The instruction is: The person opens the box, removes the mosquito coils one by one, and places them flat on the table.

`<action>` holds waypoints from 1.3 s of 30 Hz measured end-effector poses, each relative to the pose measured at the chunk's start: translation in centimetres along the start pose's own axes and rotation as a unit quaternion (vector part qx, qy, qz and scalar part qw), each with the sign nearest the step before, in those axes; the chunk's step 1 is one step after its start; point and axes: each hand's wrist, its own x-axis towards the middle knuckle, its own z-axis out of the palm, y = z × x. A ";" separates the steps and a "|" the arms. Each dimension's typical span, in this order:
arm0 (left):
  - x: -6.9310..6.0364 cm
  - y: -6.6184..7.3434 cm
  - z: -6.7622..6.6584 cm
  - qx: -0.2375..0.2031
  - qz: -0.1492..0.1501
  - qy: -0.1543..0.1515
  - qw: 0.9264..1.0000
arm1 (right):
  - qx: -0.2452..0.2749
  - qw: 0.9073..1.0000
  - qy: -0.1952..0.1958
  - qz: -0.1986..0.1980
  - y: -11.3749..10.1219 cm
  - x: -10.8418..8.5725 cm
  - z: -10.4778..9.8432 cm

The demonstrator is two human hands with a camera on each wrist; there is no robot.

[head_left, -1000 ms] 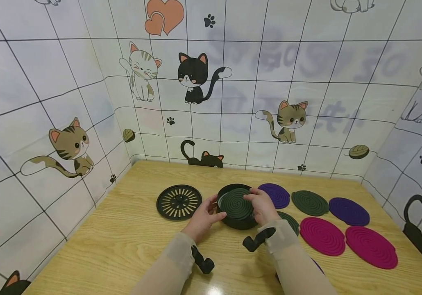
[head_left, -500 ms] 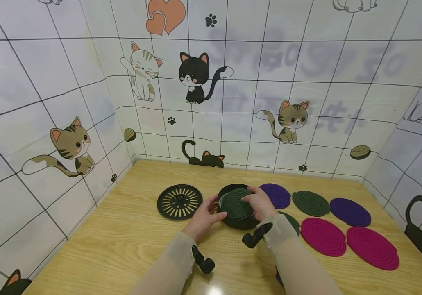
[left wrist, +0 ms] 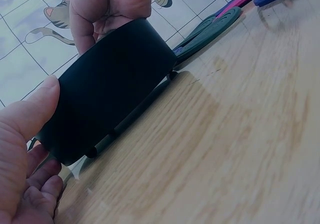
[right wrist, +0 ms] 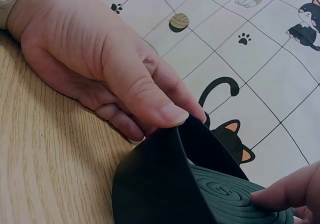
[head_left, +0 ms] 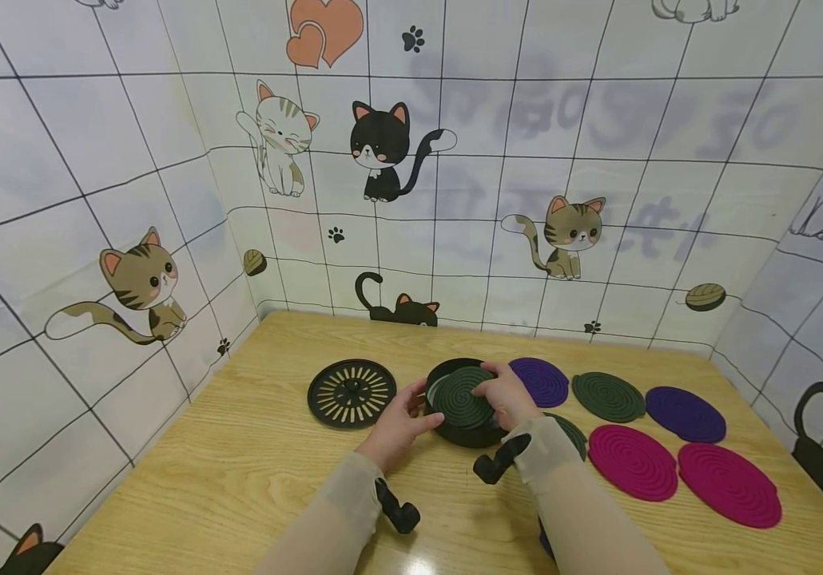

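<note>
A round black mosquito coil holder (head_left: 466,438) sits on the wooden table, with a green mosquito coil (head_left: 460,395) lying in its mouth. My left hand (head_left: 399,427) grips the holder's left side; in the left wrist view its thumb lies on the outer wall and fingertips curl at the lower edge. On the right, my right hand (head_left: 512,399) pinches the green coil's edge, its thumb (right wrist: 285,191) on the coil's face in the right wrist view. Small feet show under the holder in the left wrist view. Most of its inside is hidden by the coil.
Left of the holder lies a slotted black lid (head_left: 351,393) with a knob. Several spare coils are spread to the right: purple (head_left: 539,382), green (head_left: 608,397) and magenta (head_left: 632,461). My right sleeve partly covers another green coil (head_left: 571,435). A cat-print wall sheet (head_left: 455,176) stands behind the table.
My right hand has shifted slightly inward over the green coil, its thumb lying further onto the coil's face. The left hand keeps its grip and the holder stays in place.
</note>
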 end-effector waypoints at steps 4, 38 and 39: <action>0.0 0.0 0.0 -0.001 -0.003 0.002 1.000 | -0.003 1.000 0.007 0.003 0.0 0.0 0.1; 0.0 -0.1 0.0 -0.004 -0.007 0.003 1.000 | -0.024 0.999 0.023 -0.004 0.1 -0.1 0.3; 0.0 -0.1 0.0 -0.005 -0.007 0.003 1.000 | -0.026 0.999 0.022 -0.005 0.1 -0.1 0.3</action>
